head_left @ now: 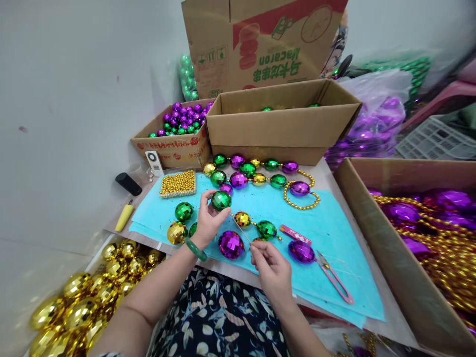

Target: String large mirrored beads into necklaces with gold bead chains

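My left hand (208, 218), a green bangle at its wrist, pinches a shiny green faceted ball (221, 200) above the blue cloth (256, 203). Lower and to the right, the fingers of my right hand (270, 267) are closed on a thin needle (241, 229) that slants up toward that ball; whether its tip is inside, I cannot tell. Beneath the needle rests a large purple ball (231, 245). A gold ball (242, 219) and another green ball (267, 229) lie just right of it. Beside my left wrist are a loose green ball (184, 211) and a gold one (177, 232).
Pink thread snips (336, 280) lie by a purple ball (301, 252) at the right. A finished-looking bead strand (239, 180) stretches across the back, near a tray of small gold beads (178, 183). Cardboard boxes (267, 131) stand behind; another box (401, 248) borders the right.
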The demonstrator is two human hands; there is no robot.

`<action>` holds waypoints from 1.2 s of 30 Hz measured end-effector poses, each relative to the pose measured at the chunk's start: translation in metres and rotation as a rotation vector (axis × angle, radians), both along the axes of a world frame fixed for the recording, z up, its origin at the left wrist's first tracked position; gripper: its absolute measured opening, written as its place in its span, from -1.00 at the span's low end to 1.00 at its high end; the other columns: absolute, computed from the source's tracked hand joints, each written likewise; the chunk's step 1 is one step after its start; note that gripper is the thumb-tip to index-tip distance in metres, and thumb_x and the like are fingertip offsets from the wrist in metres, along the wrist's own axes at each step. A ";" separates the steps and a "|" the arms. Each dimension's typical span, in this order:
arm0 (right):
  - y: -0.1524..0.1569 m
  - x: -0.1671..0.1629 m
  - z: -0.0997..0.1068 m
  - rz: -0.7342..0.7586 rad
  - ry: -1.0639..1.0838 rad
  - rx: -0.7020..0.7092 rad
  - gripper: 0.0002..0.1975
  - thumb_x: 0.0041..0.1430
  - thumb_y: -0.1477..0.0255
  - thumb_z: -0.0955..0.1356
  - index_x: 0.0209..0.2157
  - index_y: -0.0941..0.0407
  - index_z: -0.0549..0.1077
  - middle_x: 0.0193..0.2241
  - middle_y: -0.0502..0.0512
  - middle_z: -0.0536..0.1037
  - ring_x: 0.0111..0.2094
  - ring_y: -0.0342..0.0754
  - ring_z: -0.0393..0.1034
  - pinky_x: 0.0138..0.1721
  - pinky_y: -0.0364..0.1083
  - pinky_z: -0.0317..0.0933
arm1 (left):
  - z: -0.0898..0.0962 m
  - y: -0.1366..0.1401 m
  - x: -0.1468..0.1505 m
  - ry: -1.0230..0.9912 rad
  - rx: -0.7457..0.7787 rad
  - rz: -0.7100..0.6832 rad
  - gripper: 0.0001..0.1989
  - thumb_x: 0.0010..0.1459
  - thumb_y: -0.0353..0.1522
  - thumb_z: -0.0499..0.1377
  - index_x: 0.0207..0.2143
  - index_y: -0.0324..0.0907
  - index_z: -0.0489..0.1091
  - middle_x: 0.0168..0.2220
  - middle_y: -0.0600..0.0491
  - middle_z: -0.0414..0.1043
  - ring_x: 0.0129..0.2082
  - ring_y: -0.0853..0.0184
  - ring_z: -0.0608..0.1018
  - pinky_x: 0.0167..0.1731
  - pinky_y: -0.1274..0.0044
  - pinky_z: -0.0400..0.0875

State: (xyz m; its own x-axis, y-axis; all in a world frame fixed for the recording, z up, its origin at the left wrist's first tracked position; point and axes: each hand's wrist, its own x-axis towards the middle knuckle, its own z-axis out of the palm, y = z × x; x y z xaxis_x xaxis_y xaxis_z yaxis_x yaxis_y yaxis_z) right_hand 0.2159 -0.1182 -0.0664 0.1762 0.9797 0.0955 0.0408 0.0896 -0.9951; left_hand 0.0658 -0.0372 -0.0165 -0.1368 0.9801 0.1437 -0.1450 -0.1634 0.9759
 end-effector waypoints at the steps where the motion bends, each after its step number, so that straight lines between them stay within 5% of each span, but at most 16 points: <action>1: 0.001 -0.001 -0.002 -0.002 0.011 -0.012 -0.78 0.10 0.25 0.33 -0.44 0.13 0.45 -0.67 -0.03 0.36 -0.62 -0.14 0.23 -0.59 -0.17 0.13 | 0.000 -0.001 0.001 -0.004 -0.006 0.004 -0.47 -0.14 -0.41 0.35 -0.11 -0.05 0.22 -0.26 0.10 0.36 -0.31 0.39 0.46 -0.23 0.57 0.36; 15: 0.011 -0.001 -0.005 -0.008 0.219 -0.133 -0.72 -0.01 0.20 0.40 -0.47 0.15 0.44 -0.71 -0.04 0.35 -0.65 -0.17 0.20 -0.64 -0.18 0.12 | -0.010 0.003 -0.003 0.044 0.010 -0.056 -0.42 -0.17 -0.44 0.36 -0.06 -0.04 0.27 -0.16 0.06 0.38 -0.22 0.33 0.50 -0.12 0.50 0.38; 21: 0.017 0.001 -0.008 0.055 0.299 -0.158 -0.75 -0.03 0.22 0.41 -0.46 0.14 0.45 -0.70 -0.04 0.35 -0.66 -0.18 0.17 -0.64 -0.18 0.09 | -0.005 0.004 -0.008 0.010 0.001 -0.014 -0.26 -0.19 -0.41 0.39 0.03 0.04 0.14 -0.01 0.04 0.23 -0.18 0.33 0.48 -0.16 0.52 0.39; 26: 0.020 0.000 -0.012 0.052 0.272 -0.165 -0.74 -0.04 0.22 0.42 -0.46 0.14 0.45 -0.70 -0.04 0.36 -0.65 -0.17 0.18 -0.62 -0.17 0.09 | 0.000 0.007 -0.009 -0.027 -0.056 -0.081 -0.53 -0.03 -0.28 0.30 -0.06 -0.07 0.25 -0.19 0.06 0.32 -0.25 0.37 0.44 -0.26 0.58 0.37; 31: 0.023 -0.002 -0.013 0.044 0.290 -0.183 -0.72 -0.07 0.21 0.43 -0.46 0.15 0.45 -0.70 -0.05 0.36 -0.65 -0.18 0.17 -0.63 -0.19 0.07 | 0.001 -0.003 -0.004 -0.007 0.015 -0.191 -0.47 -0.09 -0.31 0.35 -0.06 -0.10 0.24 -0.09 0.03 0.34 -0.17 0.36 0.43 -0.15 0.54 0.34; 33: 0.024 -0.001 -0.014 0.054 0.325 -0.195 -0.72 -0.07 0.21 0.44 -0.44 0.14 0.45 -0.69 -0.05 0.36 -0.65 -0.19 0.17 -0.63 -0.20 0.05 | 0.005 -0.003 -0.007 0.036 0.028 -0.347 -0.41 -0.10 -0.23 0.36 -0.02 -0.12 0.26 -0.02 -0.04 0.34 -0.13 0.29 0.44 -0.14 0.50 0.36; 36: 0.025 0.004 -0.016 0.055 0.395 -0.195 -0.73 -0.06 0.22 0.44 -0.43 0.14 0.44 -0.67 -0.05 0.39 -0.64 -0.21 0.19 -0.62 -0.21 0.06 | 0.012 0.020 -0.027 0.210 0.006 -0.515 -0.50 0.08 -0.04 0.14 -0.05 -0.20 0.36 0.02 -0.15 0.34 -0.09 0.18 0.46 -0.17 0.41 0.41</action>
